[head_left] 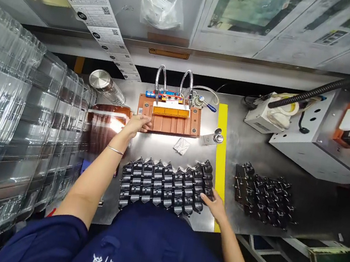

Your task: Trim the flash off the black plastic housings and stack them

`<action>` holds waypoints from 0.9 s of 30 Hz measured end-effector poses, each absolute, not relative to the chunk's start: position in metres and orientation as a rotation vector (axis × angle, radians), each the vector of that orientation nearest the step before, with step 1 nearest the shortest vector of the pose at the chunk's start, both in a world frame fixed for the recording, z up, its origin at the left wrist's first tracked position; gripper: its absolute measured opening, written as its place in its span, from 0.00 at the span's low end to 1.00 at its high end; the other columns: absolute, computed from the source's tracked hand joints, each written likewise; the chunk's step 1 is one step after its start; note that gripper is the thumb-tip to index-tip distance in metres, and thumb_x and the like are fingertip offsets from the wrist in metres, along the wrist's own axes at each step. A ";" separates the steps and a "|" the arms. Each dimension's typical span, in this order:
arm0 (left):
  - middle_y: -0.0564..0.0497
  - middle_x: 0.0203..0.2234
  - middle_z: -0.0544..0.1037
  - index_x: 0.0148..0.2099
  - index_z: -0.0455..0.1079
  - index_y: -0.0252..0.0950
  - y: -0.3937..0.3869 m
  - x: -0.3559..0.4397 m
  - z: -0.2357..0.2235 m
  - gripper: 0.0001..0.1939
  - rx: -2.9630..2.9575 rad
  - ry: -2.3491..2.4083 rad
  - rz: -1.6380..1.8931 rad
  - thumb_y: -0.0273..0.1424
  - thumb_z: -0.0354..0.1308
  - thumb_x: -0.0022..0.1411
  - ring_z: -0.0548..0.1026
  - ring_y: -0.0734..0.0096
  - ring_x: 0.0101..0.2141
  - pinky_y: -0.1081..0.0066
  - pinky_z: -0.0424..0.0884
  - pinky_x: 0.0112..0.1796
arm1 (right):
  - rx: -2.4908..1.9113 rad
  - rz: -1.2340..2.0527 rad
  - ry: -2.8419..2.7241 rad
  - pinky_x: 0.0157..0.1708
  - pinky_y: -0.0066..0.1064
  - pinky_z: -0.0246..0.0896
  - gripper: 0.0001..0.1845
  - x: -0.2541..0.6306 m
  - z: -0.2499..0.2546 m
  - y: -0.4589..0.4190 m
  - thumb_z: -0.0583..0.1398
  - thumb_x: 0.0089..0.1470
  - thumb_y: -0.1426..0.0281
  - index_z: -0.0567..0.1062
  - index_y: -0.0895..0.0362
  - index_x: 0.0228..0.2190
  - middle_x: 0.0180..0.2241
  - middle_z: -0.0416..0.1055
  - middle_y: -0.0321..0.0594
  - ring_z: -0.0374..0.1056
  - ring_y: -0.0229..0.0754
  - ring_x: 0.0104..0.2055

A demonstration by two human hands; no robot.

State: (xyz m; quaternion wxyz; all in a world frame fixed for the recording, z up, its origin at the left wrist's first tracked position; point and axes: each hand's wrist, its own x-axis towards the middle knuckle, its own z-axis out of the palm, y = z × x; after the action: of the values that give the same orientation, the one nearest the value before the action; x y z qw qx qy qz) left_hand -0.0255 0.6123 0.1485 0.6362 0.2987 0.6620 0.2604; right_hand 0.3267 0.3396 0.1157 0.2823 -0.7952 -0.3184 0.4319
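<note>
My left hand [137, 123] reaches forward to the left edge of a copper-coloured fixture plate [171, 122], fingers curled on its rim. A yellow strip [170, 111] lies across the fixture under two bent metal hoses [173, 81]. My right hand [215, 203] rests on the right end of a block of black plastic parts [164, 183] lined up in rows on the steel table [259, 150], fingers closed on one of them.
Stacks of clear plastic trays [2, 127] fill the left side. A second cluster of black parts [263, 196] lies right of a yellow tape line [222, 144]. A grey metal box [323, 134], a white device [268, 113] and a steel flask [105, 85] stand at the back.
</note>
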 end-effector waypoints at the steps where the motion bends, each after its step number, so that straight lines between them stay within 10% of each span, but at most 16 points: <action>1: 0.53 0.20 0.75 0.31 0.68 0.31 0.604 -0.023 0.150 0.05 0.697 1.521 0.609 0.26 0.60 0.59 0.68 0.83 0.16 0.79 0.67 0.20 | -2.118 1.153 -0.867 0.38 0.43 0.73 0.28 0.326 0.112 0.331 0.68 0.31 0.50 0.79 0.58 0.32 0.33 0.80 0.47 0.76 0.52 0.36; 11: 0.43 0.44 0.77 0.45 0.72 0.35 0.525 0.003 0.164 0.12 1.786 1.561 1.108 0.35 0.56 0.61 0.73 0.61 0.47 0.58 0.67 0.50 | -1.698 0.479 -1.840 0.54 0.48 0.63 0.20 0.273 0.147 0.458 0.59 0.54 0.62 0.74 0.56 0.47 0.49 0.75 0.47 0.70 0.50 0.51; 16: 0.41 0.47 0.76 0.48 0.72 0.36 0.535 0.017 0.147 0.13 2.397 1.475 0.741 0.34 0.53 0.65 0.71 0.57 0.49 0.52 0.63 0.52 | -1.499 0.381 -2.236 0.60 0.52 0.51 0.17 0.217 0.128 0.536 0.52 0.58 0.71 0.74 0.55 0.47 0.52 0.72 0.46 0.63 0.49 0.59; 27: 0.38 0.54 0.72 0.54 0.68 0.34 0.609 0.025 0.105 0.19 2.495 1.551 0.410 0.22 0.46 0.65 0.68 0.55 0.54 0.49 0.61 0.55 | -1.991 0.150 -2.172 0.51 0.47 0.59 0.24 0.281 0.139 0.615 0.48 0.60 0.65 0.70 0.62 0.52 0.52 0.70 0.55 0.64 0.55 0.53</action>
State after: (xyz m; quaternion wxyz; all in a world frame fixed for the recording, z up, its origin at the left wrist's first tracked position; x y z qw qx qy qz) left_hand 0.0250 0.6085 0.1049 0.0876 0.8379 0.5208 0.1377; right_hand 0.2808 0.6147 0.1385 0.0957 -0.6718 -0.7328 0.0507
